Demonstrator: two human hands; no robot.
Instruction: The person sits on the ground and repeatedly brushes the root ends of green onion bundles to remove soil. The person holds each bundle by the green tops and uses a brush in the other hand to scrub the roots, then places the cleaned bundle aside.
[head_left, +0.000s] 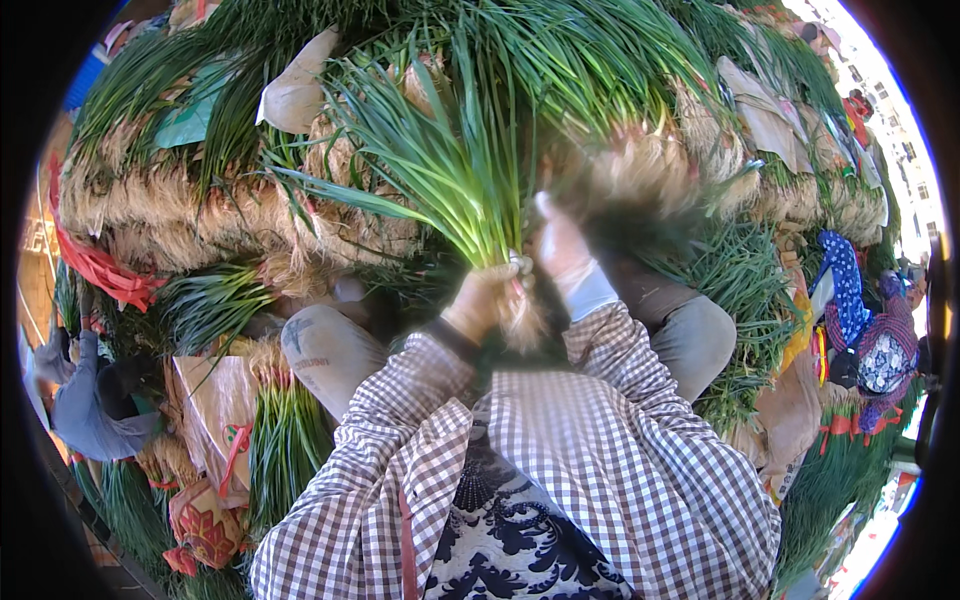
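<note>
My left hand (480, 300), in a pale glove, is closed around a fanned bunch of spring onions (469, 195) just above the roots. The green leaves point away from me, and pale, hair-like roots (523, 322) hang below the fist toward my chest. Close on the right of the bunch is my right hand (562, 247), also gloved and blurred. One digit points upward, apart from the rest, and I see nothing in this hand. Beyond both hands lies a broad heap of spring onions (600, 67), roots facing me.
Bent knees (330, 352) flank my arms. Loose greens (750, 300) lie on the right; a root-up bundle (289, 427) stands on the left beside a paper sack (217, 405). Red strips (105, 262) drape at far left. Other people (105, 405) sit at both sides.
</note>
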